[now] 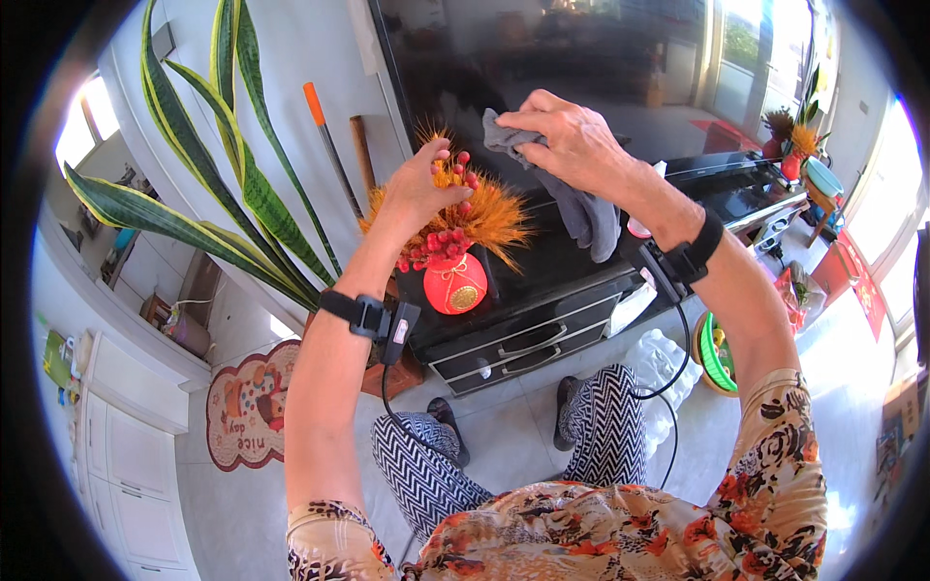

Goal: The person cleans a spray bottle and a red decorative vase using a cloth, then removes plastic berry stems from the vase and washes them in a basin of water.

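Observation:
My right hand (570,141) grips a grey cloth (581,210), bunched between the fingers, with its long end hanging down over the black TV cabinet (523,305). Behind it stands a large dark television screen (596,65). My left hand (429,185) is at the artificial red berries (465,207) and orange dried grass (501,210); its thumb and fingers are apart around some berries. Whether it touches them is unclear. Below, a round red vase (455,283) with a cord bow and gold emblem stands upright on the cabinet.
A tall snake plant (254,189) and an orange-tipped pole (330,138) stand at left. A scalloped mat (251,410) lies on the floor. A clear plastic bag (657,363) and a green basket (716,356) are right of my knees.

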Available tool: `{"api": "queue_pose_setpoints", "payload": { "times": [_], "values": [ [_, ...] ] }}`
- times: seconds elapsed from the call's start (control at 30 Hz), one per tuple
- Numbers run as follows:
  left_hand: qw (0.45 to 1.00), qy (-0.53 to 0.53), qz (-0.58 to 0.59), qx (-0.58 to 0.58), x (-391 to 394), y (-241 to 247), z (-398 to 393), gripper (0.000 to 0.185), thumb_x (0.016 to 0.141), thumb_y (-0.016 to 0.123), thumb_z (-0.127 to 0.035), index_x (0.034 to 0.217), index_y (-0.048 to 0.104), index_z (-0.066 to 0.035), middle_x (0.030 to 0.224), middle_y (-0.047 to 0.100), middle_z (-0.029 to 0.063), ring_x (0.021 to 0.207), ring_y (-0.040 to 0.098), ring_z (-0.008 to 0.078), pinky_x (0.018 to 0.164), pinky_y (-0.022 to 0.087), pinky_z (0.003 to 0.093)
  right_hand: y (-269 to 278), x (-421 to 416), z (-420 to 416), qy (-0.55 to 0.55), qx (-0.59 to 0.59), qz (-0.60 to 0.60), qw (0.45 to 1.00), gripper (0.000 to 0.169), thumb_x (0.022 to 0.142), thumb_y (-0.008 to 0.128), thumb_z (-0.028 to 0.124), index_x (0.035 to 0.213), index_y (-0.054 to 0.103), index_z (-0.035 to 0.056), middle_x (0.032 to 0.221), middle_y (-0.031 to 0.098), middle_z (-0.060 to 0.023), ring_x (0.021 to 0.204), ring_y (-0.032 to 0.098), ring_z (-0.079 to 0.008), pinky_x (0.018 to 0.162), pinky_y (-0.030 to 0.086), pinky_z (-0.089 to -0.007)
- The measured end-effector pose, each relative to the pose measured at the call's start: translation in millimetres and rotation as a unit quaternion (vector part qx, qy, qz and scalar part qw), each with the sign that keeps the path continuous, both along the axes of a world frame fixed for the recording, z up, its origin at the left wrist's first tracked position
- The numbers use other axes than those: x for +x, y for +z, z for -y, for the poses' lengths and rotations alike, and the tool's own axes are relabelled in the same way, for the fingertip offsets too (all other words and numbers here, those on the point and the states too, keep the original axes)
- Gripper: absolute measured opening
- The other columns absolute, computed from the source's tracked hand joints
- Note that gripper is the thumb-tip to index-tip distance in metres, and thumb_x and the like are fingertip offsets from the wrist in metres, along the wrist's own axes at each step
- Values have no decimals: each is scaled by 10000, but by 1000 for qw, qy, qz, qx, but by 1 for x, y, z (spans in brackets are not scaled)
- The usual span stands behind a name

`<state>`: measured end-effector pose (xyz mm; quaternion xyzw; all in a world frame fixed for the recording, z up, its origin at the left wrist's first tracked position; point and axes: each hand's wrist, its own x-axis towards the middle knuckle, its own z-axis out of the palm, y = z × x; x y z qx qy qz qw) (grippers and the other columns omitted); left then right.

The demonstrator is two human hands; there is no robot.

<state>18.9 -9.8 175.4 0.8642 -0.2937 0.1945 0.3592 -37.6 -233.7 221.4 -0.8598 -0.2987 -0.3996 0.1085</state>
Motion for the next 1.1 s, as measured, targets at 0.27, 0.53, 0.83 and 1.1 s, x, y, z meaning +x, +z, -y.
{"api": "queue_pose_setpoints", "payload": {
  "times": [0.27, 0.53, 0.83, 1.1],
  "values": [
    [993, 0, -37, 108, 21, 8, 7, 548, 594, 767, -215, 1057, 559, -8, 933, 628, 145, 898, 588, 298, 799, 444, 348, 6, 25, -26, -13, -175, -10, 984, 299, 739, 637, 140, 1035, 625, 178, 968, 519, -52, 749, 595, -230, 659, 513, -318],
    [985, -27, -83, 150, 20, 23, 17, 430, 588, 766, -224, 932, 606, -22, 872, 641, 129, 843, 602, 279, 747, 456, 340, -8, 32, -27, -44, -186, -47, 980, 326, 716, 637, 151, 1040, 622, 185, 946, 526, -53, 780, 595, -231, 699, 512, -337],
    [976, -51, -102, 186, 33, 25, 16, 400, 593, 773, -201, 894, 601, -2, 822, 629, 97, 764, 575, 204, 715, 443, 292, -5, 48, -7, 7, -90, -76, 993, 305, 740, 625, 192, 1045, 639, 191, 929, 563, -61, 875, 582, -232, 766, 496, -338],
    [966, -149, -160, 138, 38, 24, 11, 333, 642, 733, -44, 940, 590, -3, 827, 625, 62, 795, 566, 147, 750, 442, 269, -6, 36, -19, 46, -206, -38, 977, 332, 709, 640, 138, 1040, 623, 167, 950, 534, -44, 781, 604, -218, 695, 508, -318]
  ]
}}
